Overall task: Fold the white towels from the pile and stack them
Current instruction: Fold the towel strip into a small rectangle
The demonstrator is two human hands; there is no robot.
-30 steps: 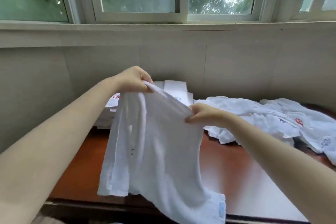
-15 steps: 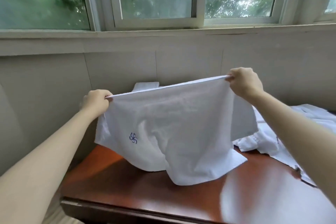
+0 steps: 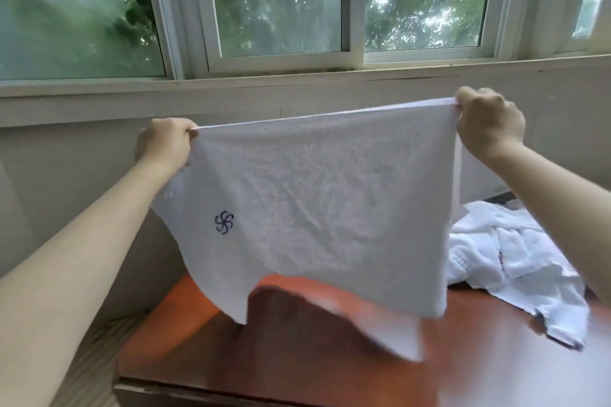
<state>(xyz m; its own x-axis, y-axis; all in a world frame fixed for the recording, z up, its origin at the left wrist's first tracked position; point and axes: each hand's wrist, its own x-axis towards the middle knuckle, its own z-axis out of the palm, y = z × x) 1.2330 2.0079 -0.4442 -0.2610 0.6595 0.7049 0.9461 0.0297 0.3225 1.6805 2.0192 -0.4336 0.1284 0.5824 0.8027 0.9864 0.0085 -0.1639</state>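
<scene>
A white towel (image 3: 324, 208) with a small blue pinwheel mark hangs spread out in the air above the table, its top edge pulled taut. My left hand (image 3: 165, 142) pinches the top left corner. My right hand (image 3: 489, 122) grips the top right corner, a little higher. The towel's lower edge hangs just above the tabletop, and its lower right corner is blurred. A loose pile of white towels (image 3: 515, 258) lies on the table at the right. The stack of folded towels is hidden behind the held towel.
The reddish-brown wooden table (image 3: 297, 357) stands against a pale wall (image 3: 82, 158) under a row of windows (image 3: 277, 0). Its front edge runs along the bottom of the view. Floor shows at the lower left.
My hands have drawn apart and spread the bunched towel wide. Since half a second ago the towel has risen, so its lower edge no longer rests on the table.
</scene>
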